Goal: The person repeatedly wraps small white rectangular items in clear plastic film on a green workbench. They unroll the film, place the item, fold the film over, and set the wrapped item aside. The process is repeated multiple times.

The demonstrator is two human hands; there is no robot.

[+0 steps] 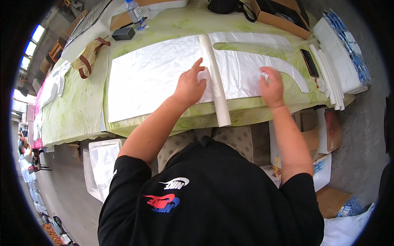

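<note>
White plastic film bags (pixel 150 80) lie flat across the green patterned tablecloth, with handle-like strips (pixel 286 66) cut at their right end. Over them, running from back to front, is a long pale tube or roll (pixel 217 83); its near end reaches past the table edge. My left hand (pixel 190 83) is over the film just left of the tube, fingers spread and holding nothing. To the right of the tube, my right hand (pixel 272 87) hovers or rests at the film's near edge. Its thumb and fingers are curled and blurred, so a grip on the film cannot be made out.
A phone (pixel 309 63) and several white rolls (pixel 329 77) lie at the right end. Farther back are an open cardboard box (pixel 281 18), a dark grey block (pixel 123 33) and a water bottle (pixel 136 14). A cloth piece with brown straps (pixel 89 58) lies left.
</note>
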